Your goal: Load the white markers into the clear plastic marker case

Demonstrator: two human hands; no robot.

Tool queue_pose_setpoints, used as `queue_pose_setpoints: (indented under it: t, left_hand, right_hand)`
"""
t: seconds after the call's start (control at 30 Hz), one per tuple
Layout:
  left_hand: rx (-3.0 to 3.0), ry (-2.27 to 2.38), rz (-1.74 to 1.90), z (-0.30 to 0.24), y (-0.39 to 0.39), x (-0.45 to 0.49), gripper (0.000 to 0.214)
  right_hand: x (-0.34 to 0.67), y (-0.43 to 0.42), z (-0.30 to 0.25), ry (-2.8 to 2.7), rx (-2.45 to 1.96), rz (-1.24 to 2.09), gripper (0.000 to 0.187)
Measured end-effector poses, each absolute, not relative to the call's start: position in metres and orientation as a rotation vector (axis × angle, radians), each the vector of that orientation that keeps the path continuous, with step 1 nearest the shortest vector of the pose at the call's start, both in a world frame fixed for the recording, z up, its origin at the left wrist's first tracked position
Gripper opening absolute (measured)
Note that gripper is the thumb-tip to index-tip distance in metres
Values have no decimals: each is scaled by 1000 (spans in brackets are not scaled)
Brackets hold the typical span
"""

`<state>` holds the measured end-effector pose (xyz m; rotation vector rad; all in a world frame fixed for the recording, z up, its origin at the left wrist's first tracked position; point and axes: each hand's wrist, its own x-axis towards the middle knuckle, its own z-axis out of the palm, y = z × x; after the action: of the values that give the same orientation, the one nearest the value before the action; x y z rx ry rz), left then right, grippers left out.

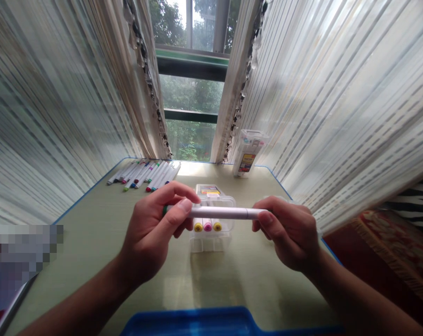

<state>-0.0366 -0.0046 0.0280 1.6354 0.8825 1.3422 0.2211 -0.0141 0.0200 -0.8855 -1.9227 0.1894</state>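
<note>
Now gripping one white marker (225, 213) from both ends, nearly level across the middle of the frame. Pinched near the green end between thumb and fingers of the left hand (146, 228); clasped at the opposite end by the right hand (292, 228), just past the thin dark seam. Best to match the two pinches in height, press lightly and evenly, and hold the barrel straight so as not to bend or twist it. Worth leaving the seam uncovered for a plain view, and staying clear of the plastic box (201, 246) just behind in the frame, showing three markers (207, 226) with yellow, pink and yellow ends.

Underneath, a pale green table (92, 233) edged in blue. Left of center, a spread of loose markers (155, 175); right of center, another plastic case (245, 161), upright. At the bottom edge, something like a blue tray (190, 322). Beyond, striped curtains (92, 93) on either side of a window (190, 95), top center. Far right, a fringed cloth (390, 247) near zebra-striped fabric (414, 210).
</note>
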Motion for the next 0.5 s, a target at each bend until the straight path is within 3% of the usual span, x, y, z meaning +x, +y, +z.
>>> queue_pose_setpoints:
  t: [0.5]
  left_hand:
    - [1690,887,1362,25,-2,-38,15]
  right_hand:
    - [221,-16,21,-1923,-870,189,11]
